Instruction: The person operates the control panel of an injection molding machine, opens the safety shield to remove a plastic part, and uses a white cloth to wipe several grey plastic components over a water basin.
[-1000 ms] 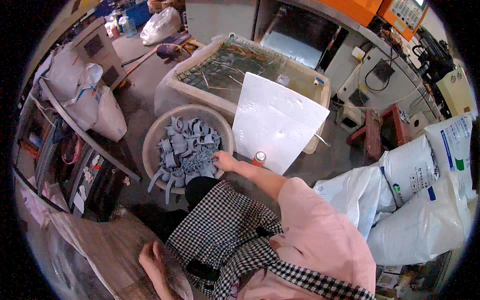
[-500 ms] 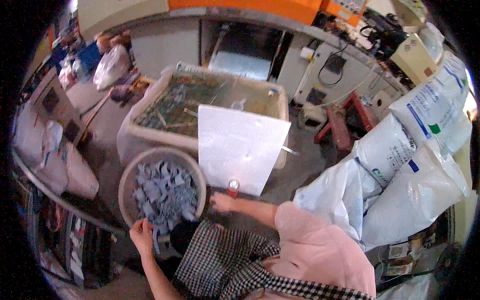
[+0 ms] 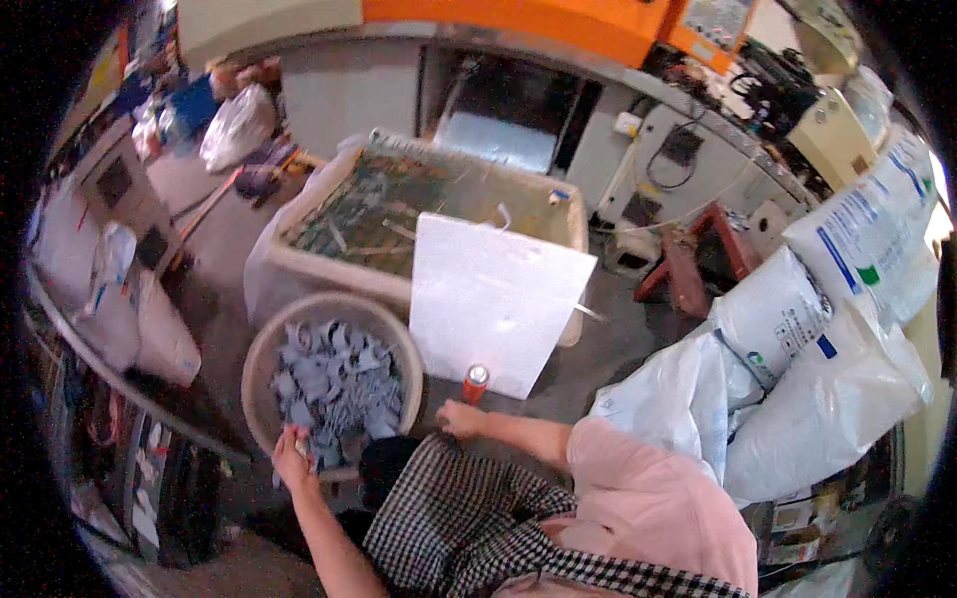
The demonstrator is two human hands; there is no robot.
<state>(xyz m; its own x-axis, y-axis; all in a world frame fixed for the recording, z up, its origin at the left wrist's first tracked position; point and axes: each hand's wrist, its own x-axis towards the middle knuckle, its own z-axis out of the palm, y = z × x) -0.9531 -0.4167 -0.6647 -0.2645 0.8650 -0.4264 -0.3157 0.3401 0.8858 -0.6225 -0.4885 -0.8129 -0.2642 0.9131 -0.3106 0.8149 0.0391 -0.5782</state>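
My left hand lies on the near rim of a round beige basket heaped with grey-blue plastic pieces, its fingers curled over the edge. My right hand rests low by my checked trouser knee, just below a small orange can standing on the floor. The hand does not touch the can. Whether its fingers grip anything is too small to tell. A white sheet leans upright behind the can.
A large beige tub of green and pale scraps stands behind the basket. White sacks pile at the right, a red stool and grey machinery with an orange top at the back. Bags and shelves crowd the left.
My left hand came up from beside my leg to the basket's near rim. My head turned, so the view slid right. The right hand stayed by the can.
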